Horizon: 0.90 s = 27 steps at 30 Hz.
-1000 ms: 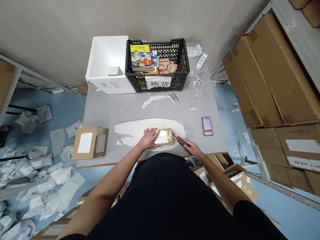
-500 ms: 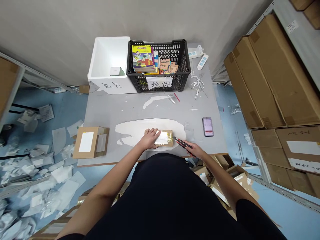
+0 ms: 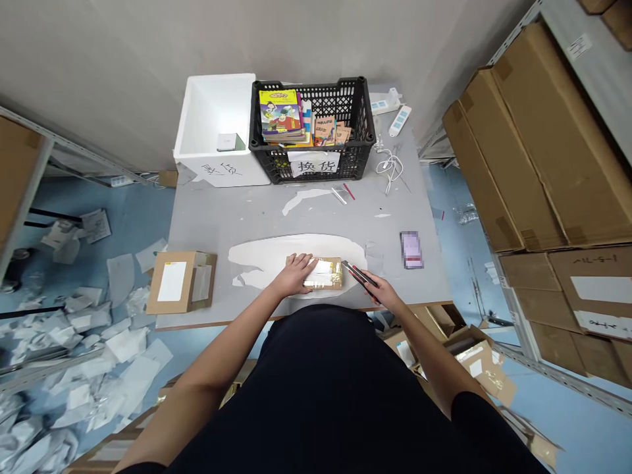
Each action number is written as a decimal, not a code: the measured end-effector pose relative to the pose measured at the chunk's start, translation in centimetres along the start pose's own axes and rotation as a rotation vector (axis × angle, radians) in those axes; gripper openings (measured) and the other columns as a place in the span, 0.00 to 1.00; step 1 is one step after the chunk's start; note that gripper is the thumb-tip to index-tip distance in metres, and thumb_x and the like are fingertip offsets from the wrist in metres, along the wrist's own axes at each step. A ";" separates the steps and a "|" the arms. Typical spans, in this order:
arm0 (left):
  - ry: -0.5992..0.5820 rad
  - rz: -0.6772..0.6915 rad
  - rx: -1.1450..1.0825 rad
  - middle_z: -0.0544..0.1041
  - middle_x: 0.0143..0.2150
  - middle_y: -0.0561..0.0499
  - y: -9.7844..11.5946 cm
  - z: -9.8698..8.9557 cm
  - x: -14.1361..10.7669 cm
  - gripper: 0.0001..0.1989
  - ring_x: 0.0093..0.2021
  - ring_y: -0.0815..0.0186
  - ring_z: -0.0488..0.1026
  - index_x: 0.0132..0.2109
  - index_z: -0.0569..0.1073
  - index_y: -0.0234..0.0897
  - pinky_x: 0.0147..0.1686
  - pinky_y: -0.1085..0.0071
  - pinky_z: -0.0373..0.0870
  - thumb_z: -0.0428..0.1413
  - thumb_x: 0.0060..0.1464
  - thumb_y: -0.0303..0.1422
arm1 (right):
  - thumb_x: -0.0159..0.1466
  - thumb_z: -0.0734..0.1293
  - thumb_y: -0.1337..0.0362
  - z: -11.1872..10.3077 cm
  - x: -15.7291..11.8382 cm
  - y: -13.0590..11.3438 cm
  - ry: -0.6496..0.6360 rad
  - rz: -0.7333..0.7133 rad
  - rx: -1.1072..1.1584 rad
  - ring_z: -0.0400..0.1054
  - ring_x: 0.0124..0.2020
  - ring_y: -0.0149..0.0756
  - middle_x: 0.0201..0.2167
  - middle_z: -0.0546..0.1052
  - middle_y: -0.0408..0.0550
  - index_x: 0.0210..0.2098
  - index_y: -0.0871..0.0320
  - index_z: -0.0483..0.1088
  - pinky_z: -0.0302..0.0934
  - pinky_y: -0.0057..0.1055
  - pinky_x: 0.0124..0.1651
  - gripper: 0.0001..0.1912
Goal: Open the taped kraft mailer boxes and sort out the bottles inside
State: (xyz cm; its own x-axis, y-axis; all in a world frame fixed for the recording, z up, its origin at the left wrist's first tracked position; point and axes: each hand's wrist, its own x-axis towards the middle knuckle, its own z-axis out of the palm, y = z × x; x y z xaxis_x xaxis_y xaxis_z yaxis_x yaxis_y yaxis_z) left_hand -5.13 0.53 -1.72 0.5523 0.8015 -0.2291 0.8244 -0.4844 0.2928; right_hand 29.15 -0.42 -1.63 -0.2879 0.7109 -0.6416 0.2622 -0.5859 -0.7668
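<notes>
I have the left grip (image 3: 296, 275) spread flat on a small parcel (image 3: 326, 274) of brown paper and shiny tape, holding nothing in its fingers, and the parcel lies on the grey surface (image 3: 207, 224) directly under that grip. The right grip (image 3: 388, 293) is closed around a red-and-black box cutter (image 3: 358, 273), whose tip is at the parcel's right edge, touching or just beside it; I cannot tell which. Left of the left grip sits a cardboard mailer (image 3: 182, 282); well ahead of both grips stand a black plastic crate (image 3: 345, 89) of books (image 3: 279, 115) and a white foam box (image 3: 187, 112)
</notes>
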 end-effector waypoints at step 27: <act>0.048 0.004 0.004 0.57 0.65 0.33 -0.2 0.6 0.3 0.48 0.63 0.45 0.52 0.68 0.54 0.34 0.61 0.48 0.42 0.62 0.44 0.47 | 0.56 0.69 0.61 0.4 -2.0 2.0 -0.111 0.038 -0.069 0.51 0.12 0.23 0.17 0.64 0.33 0.68 0.52 0.53 0.50 0.21 0.14 0.42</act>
State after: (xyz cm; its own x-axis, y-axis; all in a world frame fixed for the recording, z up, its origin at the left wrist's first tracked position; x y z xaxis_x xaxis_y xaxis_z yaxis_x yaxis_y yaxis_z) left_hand -5.04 0.66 -2.42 0.5494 0.8152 -0.1833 0.8226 -0.4893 0.2895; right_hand 29.86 -3.19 -1.91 -0.3755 0.6390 -0.6713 0.3364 -0.5810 -0.7412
